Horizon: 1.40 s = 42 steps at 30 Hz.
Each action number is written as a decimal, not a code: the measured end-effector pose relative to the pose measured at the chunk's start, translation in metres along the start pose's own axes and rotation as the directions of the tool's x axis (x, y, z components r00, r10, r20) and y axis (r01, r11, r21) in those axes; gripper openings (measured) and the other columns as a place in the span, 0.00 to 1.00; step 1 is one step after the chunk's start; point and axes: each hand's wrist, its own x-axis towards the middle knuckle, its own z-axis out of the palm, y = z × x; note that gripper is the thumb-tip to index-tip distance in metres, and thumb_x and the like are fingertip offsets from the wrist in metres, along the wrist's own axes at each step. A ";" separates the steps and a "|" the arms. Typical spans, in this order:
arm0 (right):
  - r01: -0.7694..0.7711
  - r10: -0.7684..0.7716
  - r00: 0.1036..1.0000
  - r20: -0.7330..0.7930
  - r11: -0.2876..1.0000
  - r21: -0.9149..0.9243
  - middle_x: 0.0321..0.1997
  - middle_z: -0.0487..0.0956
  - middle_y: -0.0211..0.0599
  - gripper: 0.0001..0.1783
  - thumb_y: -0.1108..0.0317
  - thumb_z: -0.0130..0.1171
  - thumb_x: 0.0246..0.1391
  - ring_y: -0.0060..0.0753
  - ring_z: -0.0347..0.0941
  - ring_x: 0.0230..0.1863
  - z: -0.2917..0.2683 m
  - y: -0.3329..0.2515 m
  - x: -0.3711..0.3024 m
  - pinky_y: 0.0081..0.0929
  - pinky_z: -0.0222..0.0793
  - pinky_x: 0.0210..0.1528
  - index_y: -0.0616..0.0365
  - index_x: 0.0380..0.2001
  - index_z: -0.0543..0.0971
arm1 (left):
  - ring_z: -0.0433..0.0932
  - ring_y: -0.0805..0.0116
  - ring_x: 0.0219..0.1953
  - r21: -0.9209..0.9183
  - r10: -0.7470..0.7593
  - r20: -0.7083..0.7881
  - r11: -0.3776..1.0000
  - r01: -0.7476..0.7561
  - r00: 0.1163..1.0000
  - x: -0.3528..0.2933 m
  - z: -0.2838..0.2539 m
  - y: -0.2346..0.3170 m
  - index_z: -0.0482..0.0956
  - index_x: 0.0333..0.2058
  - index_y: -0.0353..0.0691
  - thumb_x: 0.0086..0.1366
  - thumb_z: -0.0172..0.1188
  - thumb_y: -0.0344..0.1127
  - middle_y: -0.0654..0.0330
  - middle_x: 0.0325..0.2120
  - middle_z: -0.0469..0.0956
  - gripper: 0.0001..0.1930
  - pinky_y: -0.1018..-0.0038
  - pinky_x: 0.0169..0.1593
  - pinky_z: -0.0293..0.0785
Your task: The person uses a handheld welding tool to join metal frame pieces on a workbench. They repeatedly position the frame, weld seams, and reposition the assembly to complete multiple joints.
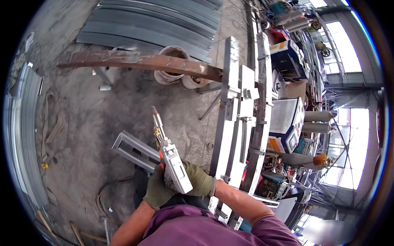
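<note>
A silver-white handheld welding gun (177,169) with a copper-coloured nozzle points away from me, tilted slightly left. Brass fittings and a wire feed show along its front left side, with an orange-red part near the grip. My left hand (157,192), in a green work glove, is closed round its grip from the left. From the right, my right hand (199,179), gloved the same, wraps against the gun's body, its fingers partly hidden behind it. Beyond the left hand a grey metal rectangular frame (130,154) slants out; its near end is hidden behind the hands.
A rusty beam (135,60) crosses ahead, with two buckets (165,78) by it. Pale metal tubes (224,135) on a rack run along my right. Machine cabinets (285,119) stand beyond. Stacked steel profiles (156,22) lie ahead, more profiles (24,135) at left.
</note>
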 end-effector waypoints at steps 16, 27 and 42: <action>-0.963 0.953 0.009 -0.302 0.090 0.253 0.44 0.90 0.55 0.27 0.47 0.64 0.61 0.57 0.88 0.49 0.017 0.420 -0.244 0.48 0.81 0.54 0.63 0.42 0.90 | 0.75 0.43 0.66 0.971 0.241 0.153 0.144 -0.191 0.958 -0.010 -0.048 -0.025 0.81 0.57 0.42 0.51 0.80 0.39 0.48 0.60 0.77 0.33 0.54 0.68 0.75; -0.499 0.926 0.030 -0.375 0.339 0.797 0.14 0.66 0.23 0.14 0.54 0.61 0.74 0.20 0.58 0.08 -0.111 0.307 -0.206 0.27 0.50 0.09 0.52 0.37 0.76 | 0.79 0.47 0.61 0.972 0.198 0.218 0.046 -0.232 0.956 0.009 -0.050 -0.033 0.80 0.54 0.33 0.53 0.77 0.46 0.48 0.57 0.78 0.33 0.54 0.60 0.80; -0.028 0.154 0.968 0.196 0.850 -0.526 0.31 0.86 0.47 0.25 0.58 0.65 0.71 0.37 0.86 0.30 -0.144 -0.103 0.226 0.35 0.78 0.34 0.42 0.69 0.81 | 0.78 0.49 0.60 0.947 0.185 0.306 0.035 -0.318 0.934 0.029 -0.053 -0.039 0.82 0.54 0.34 0.60 0.73 0.50 0.50 0.56 0.78 0.31 0.54 0.58 0.80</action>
